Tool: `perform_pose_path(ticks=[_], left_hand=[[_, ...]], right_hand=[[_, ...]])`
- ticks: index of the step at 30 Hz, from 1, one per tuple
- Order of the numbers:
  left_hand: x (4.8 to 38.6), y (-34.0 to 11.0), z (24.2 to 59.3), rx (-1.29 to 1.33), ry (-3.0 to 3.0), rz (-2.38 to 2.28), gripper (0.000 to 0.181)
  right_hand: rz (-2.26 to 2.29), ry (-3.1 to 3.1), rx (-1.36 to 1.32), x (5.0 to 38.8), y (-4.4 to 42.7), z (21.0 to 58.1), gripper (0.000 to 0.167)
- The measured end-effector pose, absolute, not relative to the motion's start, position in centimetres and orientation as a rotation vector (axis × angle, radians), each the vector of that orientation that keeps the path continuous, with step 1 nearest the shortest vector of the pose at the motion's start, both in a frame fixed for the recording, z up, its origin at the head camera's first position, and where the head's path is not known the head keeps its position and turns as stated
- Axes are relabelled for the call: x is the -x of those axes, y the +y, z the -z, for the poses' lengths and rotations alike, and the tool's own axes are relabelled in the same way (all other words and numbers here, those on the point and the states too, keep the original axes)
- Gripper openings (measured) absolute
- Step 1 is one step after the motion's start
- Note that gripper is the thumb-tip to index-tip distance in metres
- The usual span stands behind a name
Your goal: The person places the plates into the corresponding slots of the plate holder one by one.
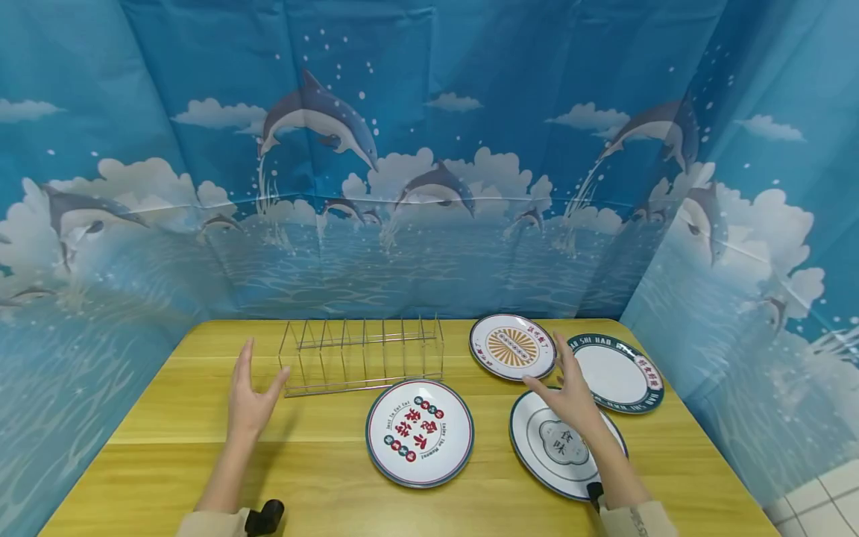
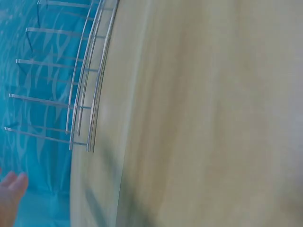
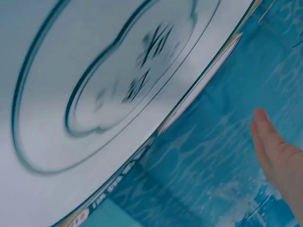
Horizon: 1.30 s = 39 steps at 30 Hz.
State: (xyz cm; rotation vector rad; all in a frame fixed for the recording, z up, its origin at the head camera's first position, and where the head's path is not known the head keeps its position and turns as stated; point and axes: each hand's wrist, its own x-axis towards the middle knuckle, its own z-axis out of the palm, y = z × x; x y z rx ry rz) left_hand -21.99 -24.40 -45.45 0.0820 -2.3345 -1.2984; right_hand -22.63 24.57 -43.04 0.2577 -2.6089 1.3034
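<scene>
Left hand (image 1: 252, 395) near the rack (image 1: 365, 359), right hand (image 1: 572, 389) above a plate (image 1: 560, 440) toward the tabletop's (image 1: 322, 462) right edge: apart, empty. Plate looks stiff, slick, breakable; grip its rim.

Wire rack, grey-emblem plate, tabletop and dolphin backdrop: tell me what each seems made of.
Wire rack: polished metal, probably steel; thin silvery rods with bright highlights.
Grey-emblem plate: smooth, glossy glazed ceramic or melamine; pale sheen in the right wrist view.
Tabletop: wood or wood-look laminate; yellowish streaked grain.
Dolphin backdrop: printed fabric or thin plastic sheet; creases and hanging folds.
</scene>
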Motion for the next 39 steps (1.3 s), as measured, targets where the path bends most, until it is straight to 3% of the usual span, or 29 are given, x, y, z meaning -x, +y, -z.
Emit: perform_pose_path(ticks=[13, 26, 31, 35, 39], left_hand=[[24.5, -25.1, 45.2, -0.253, -1.945, 1.986, 0.073], [26.2, -25.2, 44.5, -0.142, -1.929, 2.127, 0.072], [28.9, -27.0, 47.6, -0.067, -1.92, 2.149, 0.075], [31.2, -28.8, 50.9, -0.026, -1.902, 2.188, 0.089], [31.3, -29.3, 51.2, -0.017, -1.942, 2.209, 0.09]], right_hand=[[-2.135, -2.473, -0.106, 20.4, 18.2, 44.4, 0.084], [-2.225, -2.581, 0.003, 19.6, 15.0, 45.8, 0.081], [-2.304, -2.611, 0.078, 19.9, 14.8, 46.2, 0.079], [-2.371, -2.615, 0.185, 20.2, 14.5, 46.6, 0.075], [-2.338, -2.638, 0.236, 20.5, 14.3, 47.0, 0.072]])
